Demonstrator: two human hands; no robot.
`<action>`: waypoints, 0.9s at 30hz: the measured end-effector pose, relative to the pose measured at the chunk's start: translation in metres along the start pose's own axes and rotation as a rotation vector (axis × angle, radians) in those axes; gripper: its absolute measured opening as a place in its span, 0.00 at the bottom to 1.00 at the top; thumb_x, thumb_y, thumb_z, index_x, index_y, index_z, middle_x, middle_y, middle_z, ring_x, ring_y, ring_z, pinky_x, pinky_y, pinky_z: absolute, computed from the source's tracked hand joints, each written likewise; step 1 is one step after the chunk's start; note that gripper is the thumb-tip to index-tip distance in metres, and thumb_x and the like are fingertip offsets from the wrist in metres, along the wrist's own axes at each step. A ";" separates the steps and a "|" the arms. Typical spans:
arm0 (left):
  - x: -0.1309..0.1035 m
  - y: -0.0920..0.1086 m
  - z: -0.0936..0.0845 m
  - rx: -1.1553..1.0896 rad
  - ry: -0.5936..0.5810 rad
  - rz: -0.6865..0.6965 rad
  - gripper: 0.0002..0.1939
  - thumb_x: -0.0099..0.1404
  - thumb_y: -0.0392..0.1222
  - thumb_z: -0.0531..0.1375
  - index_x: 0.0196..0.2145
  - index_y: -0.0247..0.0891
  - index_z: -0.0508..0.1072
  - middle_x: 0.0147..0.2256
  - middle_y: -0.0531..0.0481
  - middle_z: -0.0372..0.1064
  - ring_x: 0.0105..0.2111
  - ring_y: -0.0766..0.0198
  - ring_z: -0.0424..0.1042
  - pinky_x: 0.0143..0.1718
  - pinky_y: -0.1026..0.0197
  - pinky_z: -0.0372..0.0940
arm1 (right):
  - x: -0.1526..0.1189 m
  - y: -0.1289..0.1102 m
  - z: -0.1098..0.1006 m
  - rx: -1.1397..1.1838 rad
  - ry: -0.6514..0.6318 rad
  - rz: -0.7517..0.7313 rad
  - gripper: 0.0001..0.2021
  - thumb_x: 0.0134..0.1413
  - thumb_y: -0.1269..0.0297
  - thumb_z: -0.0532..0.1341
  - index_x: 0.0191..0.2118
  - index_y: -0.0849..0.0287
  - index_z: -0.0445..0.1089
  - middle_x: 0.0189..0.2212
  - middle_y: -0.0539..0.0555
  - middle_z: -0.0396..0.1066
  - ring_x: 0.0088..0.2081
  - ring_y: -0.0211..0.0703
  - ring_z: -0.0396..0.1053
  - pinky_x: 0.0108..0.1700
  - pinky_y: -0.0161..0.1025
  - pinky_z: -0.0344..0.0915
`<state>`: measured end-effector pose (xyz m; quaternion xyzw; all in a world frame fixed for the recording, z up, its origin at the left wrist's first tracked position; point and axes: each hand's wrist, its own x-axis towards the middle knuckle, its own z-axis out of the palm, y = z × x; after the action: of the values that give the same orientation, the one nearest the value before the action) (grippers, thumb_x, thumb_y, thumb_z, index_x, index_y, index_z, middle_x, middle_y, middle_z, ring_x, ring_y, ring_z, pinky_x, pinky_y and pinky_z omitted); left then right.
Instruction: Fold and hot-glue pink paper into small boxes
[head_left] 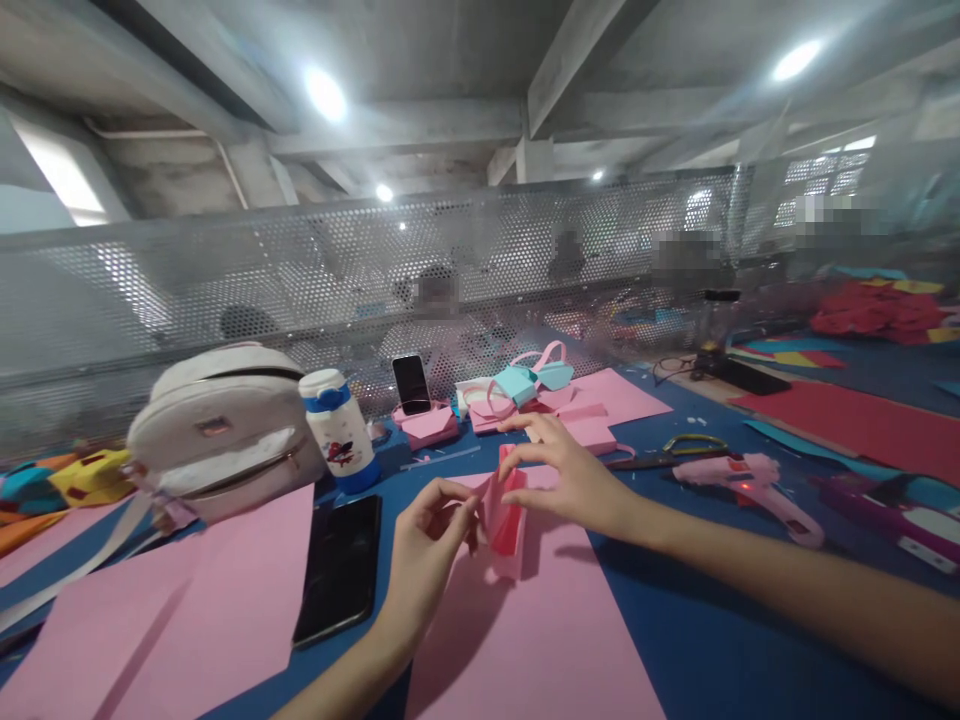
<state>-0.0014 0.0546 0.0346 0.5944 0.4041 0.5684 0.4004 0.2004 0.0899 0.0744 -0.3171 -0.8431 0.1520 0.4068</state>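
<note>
A small folded pink paper piece with a red inner side stands upright on a large pink sheet in front of me. My left hand is closed, pinching the piece's left flap between thumb and fingers. On the other side, my right hand has its fingers curved and apart, their tips close to the flap's upper edge; whether they touch it I cannot tell. Beyond my hands lie small pink paper bags and a light blue paper bag with a pink handle.
To the right lie scissors, a pink glue gun with a red light and a purple tool. Leftward are a black phone, a bottle, a white backpack and pink sheets. A perforated metal screen stands behind.
</note>
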 end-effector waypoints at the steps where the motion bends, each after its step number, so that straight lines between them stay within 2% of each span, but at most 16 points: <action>1: 0.000 0.000 -0.001 -0.005 -0.001 0.010 0.13 0.62 0.48 0.65 0.30 0.36 0.72 0.20 0.55 0.67 0.19 0.68 0.67 0.22 0.66 0.65 | 0.001 -0.001 0.001 -0.003 0.017 -0.002 0.07 0.49 0.65 0.72 0.33 0.54 0.73 0.54 0.53 0.63 0.58 0.51 0.60 0.59 0.51 0.59; 6: -0.003 0.000 -0.003 -0.035 0.011 0.026 0.13 0.61 0.48 0.66 0.29 0.36 0.72 0.20 0.54 0.69 0.19 0.68 0.69 0.22 0.66 0.65 | 0.007 -0.002 0.002 -0.054 0.021 -0.014 0.10 0.50 0.63 0.72 0.32 0.56 0.70 0.48 0.53 0.68 0.53 0.49 0.64 0.54 0.47 0.63; 11: -0.007 0.002 -0.005 -0.019 0.020 0.032 0.12 0.61 0.46 0.66 0.28 0.35 0.72 0.19 0.55 0.69 0.19 0.69 0.69 0.23 0.68 0.66 | 0.003 0.005 0.001 -0.194 0.046 -0.086 0.11 0.53 0.58 0.70 0.29 0.58 0.70 0.48 0.57 0.69 0.52 0.53 0.64 0.52 0.50 0.63; 14: -0.009 0.002 -0.004 0.004 0.032 0.028 0.12 0.61 0.46 0.66 0.27 0.35 0.72 0.20 0.55 0.68 0.19 0.69 0.69 0.22 0.68 0.66 | -0.002 0.007 0.002 -0.120 0.012 -0.127 0.08 0.52 0.59 0.71 0.31 0.56 0.75 0.51 0.56 0.69 0.54 0.53 0.63 0.54 0.51 0.63; 17: -0.010 0.002 -0.002 0.022 0.044 0.028 0.12 0.60 0.46 0.66 0.28 0.35 0.73 0.19 0.56 0.66 0.17 0.70 0.66 0.20 0.69 0.63 | -0.007 0.007 0.005 0.013 0.001 -0.084 0.06 0.50 0.64 0.72 0.34 0.54 0.77 0.53 0.55 0.69 0.57 0.52 0.61 0.58 0.54 0.60; 20: -0.011 0.004 0.001 0.046 0.048 0.029 0.10 0.60 0.45 0.66 0.28 0.35 0.74 0.19 0.57 0.66 0.17 0.71 0.64 0.19 0.70 0.60 | -0.011 0.003 0.009 0.102 -0.004 -0.040 0.05 0.49 0.66 0.73 0.32 0.54 0.77 0.54 0.54 0.68 0.59 0.51 0.60 0.61 0.57 0.56; 27: -0.011 0.003 0.000 0.159 0.059 0.059 0.08 0.58 0.43 0.67 0.28 0.36 0.79 0.24 0.52 0.72 0.24 0.68 0.67 0.27 0.69 0.63 | -0.017 -0.004 0.013 0.179 0.029 -0.085 0.05 0.52 0.71 0.70 0.34 0.53 0.80 0.55 0.52 0.68 0.57 0.47 0.62 0.59 0.53 0.59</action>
<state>-0.0015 0.0436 0.0331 0.6192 0.4417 0.5633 0.3228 0.1966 0.0755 0.0590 -0.2458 -0.8328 0.2048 0.4518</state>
